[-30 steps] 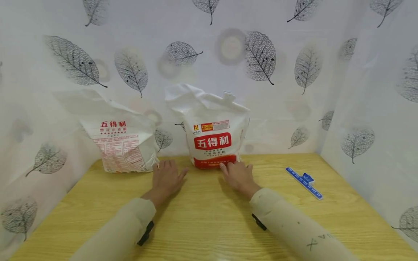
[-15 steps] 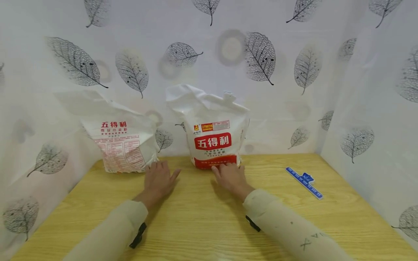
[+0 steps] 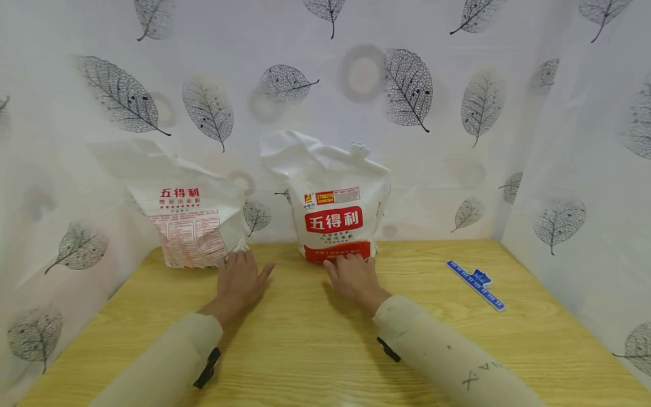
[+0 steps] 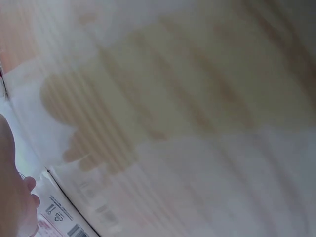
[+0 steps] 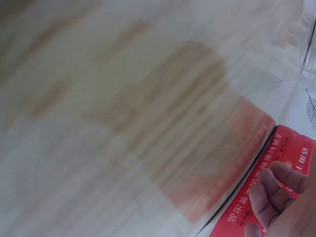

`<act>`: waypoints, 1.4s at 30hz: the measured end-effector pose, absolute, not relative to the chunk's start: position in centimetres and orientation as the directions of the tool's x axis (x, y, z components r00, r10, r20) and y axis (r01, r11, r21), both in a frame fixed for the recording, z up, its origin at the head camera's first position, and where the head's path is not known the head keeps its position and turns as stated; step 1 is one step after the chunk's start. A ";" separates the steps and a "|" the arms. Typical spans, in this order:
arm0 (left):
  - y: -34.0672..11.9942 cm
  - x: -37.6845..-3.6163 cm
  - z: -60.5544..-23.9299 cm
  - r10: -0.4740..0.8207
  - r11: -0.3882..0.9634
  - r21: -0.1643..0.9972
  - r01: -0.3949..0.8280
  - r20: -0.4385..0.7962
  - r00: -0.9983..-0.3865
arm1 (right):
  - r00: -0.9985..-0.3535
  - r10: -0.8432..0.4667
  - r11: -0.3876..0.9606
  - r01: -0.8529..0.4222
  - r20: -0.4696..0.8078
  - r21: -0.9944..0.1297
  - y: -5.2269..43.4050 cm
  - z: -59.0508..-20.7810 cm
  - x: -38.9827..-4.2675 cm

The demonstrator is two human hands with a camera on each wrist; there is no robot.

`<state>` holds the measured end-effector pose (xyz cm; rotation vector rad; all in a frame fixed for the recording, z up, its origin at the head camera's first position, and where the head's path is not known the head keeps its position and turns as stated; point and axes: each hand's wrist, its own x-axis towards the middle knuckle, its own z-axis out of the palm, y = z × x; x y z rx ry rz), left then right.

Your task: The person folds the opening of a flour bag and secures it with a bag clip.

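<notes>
Two white flour bags stand at the back of the wooden table. The left flour bag [image 3: 190, 229] carries red print and leans, its slack top flopping left. My left hand [image 3: 238, 282] rests near its lower right corner, fingers extended and thumb spread. In the left wrist view, fingertips [image 4: 30, 190] overlap the bag's printed lower part [image 4: 57, 210]. The middle flour bag [image 3: 333, 192] has a red label and a red band at its base. My right hand [image 3: 352, 280] lies before that band, its fingers [image 5: 264, 197] loosely bent close to the bag in the right wrist view.
A long blue clip [image 3: 475, 285] with white markings lies on the table [image 3: 305, 350] at the right. A small pale clip [image 3: 359, 150] sits on the middle bag's top edge. Leaf-patterned curtain [image 3: 407, 169] hangs behind and along both sides.
Both hands have slid a little left and toward me, the left hand ending lower by its bag's corner. The bags and the blue clip stay in place.
</notes>
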<state>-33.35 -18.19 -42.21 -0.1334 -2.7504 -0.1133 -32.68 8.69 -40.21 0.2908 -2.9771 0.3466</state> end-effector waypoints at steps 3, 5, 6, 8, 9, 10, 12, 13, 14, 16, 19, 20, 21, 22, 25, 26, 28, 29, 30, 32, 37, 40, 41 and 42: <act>-18.6 -33.2 -42.2 0.077 0.991 0.069 0.111 0.380 -0.922 | -0.972 -0.187 0.957 -0.213 0.143 -0.197 8.5 -40.2 -32.8; -18.9 -33.2 -42.2 0.077 0.991 0.073 0.114 0.384 -0.920 | -0.971 -0.198 0.957 -0.221 0.133 -0.188 8.3 -40.2 -32.8; -19.0 -33.2 -42.3 0.076 0.991 0.074 0.113 0.387 -0.919 | -0.970 -0.205 0.956 -0.227 0.131 -0.187 8.2 -40.2 -32.7; -19.3 -33.1 -42.3 0.078 0.992 0.062 0.111 0.391 -0.917 | -0.967 -0.218 0.954 -0.239 0.131 -0.178 8.0 -40.2 -32.7; -19.4 -33.1 -42.3 0.078 0.993 0.057 0.108 0.391 -0.917 | -0.966 -0.223 0.954 -0.244 0.131 -0.175 8.0 -40.2 -32.7; -19.6 -33.1 -42.4 0.077 0.993 0.051 0.105 0.390 -0.918 | -0.965 -0.228 0.954 -0.248 0.130 -0.169 7.9 -40.2 -32.7; -19.8 -33.0 -42.3 0.075 0.994 0.045 0.100 0.385 -0.920 | -0.963 -0.237 0.955 -0.256 0.131 -0.152 7.7 -40.2 -32.6; -19.9 -33.0 -42.3 0.073 0.994 0.044 0.097 0.383 -0.921 | -0.962 -0.239 0.956 -0.257 0.130 -0.142 7.6 -40.2 -32.6; -20.0 -32.9 -42.3 0.070 0.994 0.049 0.096 0.381 -0.922 | -0.962 -0.241 0.956 -0.258 0.129 -0.136 7.4 -40.2 -32.6; -20.2 -32.8 -42.2 0.069 0.994 0.054 0.096 0.379 -0.923 | -0.961 -0.248 0.957 -0.263 0.126 -0.122 7.2 -40.2 -32.5; -20.7 -32.6 -42.2 0.068 0.994 0.054 0.095 0.376 -0.924 | -0.960 -0.253 0.957 -0.267 0.120 -0.117 6.8 -40.0 -32.4; -20.8 -32.5 -42.2 0.066 0.994 0.051 0.092 0.376 -0.924 | -0.959 -0.258 0.955 -0.271 0.121 -0.118 6.7 -40.0 -32.3; -21.0 -32.5 -42.2 0.065 0.995 0.048 0.089 0.376 -0.925 | -0.957 -0.261 0.954 -0.275 0.122 -0.115 6.7 -40.0 -32.3; -21.2 -32.4 -42.2 0.065 0.995 0.044 0.087 0.374 -0.925 | -0.957 -0.264 0.954 -0.278 0.124 -0.115 6.6 -39.9 -32.2; -21.6 -32.4 -42.2 0.065 0.996 0.032 0.084 0.378 -0.923 | -0.952 -0.273 0.950 -0.289 0.138 -0.115 6.5 -39.9 -32.2; -21.7 -32.4 -42.2 0.067 0.996 0.026 0.083 0.379 -0.923 | -0.951 -0.275 0.949 -0.292 0.142 -0.116 6.5 -39.9 -32.2; -21.9 -32.3 -42.2 0.073 0.996 0.018 0.087 0.382 -0.921 | -0.950 -0.278 0.949 -0.295 0.144 -0.115 6.4 -39.8 -32.1; -22.0 -32.3 -42.1 0.076 0.996 0.014 0.089 0.384 -0.920 | -0.950 -0.279 0.948 -0.296 0.141 -0.114 6.3 -39.8 -32.1; -22.1 -32.2 -42.1 0.078 0.996 0.012 0.090 0.385 -0.920 | -0.950 -0.280 0.948 -0.296 0.136 -0.117 6.2 -39.8 -32.1; -22.3 -32.1 -42.0 0.079 0.996 0.013 0.091 0.383 -0.920 | -0.951 -0.283 0.947 -0.298 0.125 -0.123 6.1 -39.9 -32.2; -22.8 -31.7 -41.9 0.079 0.994 0.042 0.103 0.394 -0.916 | -0.947 -0.298 0.941 -0.312 0.118 -0.127 5.5 -40.1 -32.1; -23.3 -31.6 -41.9 0.077 0.993 0.054 0.107 0.402 -0.913 | -0.944 -0.304 0.941 -0.319 0.130 -0.116 5.1 -40.0 -32.0; -23.4 -31.6 -42.0 0.076 0.993 0.053 0.106 0.406 -0.911 | -0.943 -0.304 0.941 -0.320 0.134 -0.114 5.0 -40.0 -32.0; -23.6 -31.6 -42.1 0.077 0.993 0.052 0.107 0.405 -0.911 | -0.942 -0.306 0.941 -0.321 0.136 -0.108 4.9 -40.0 -32.1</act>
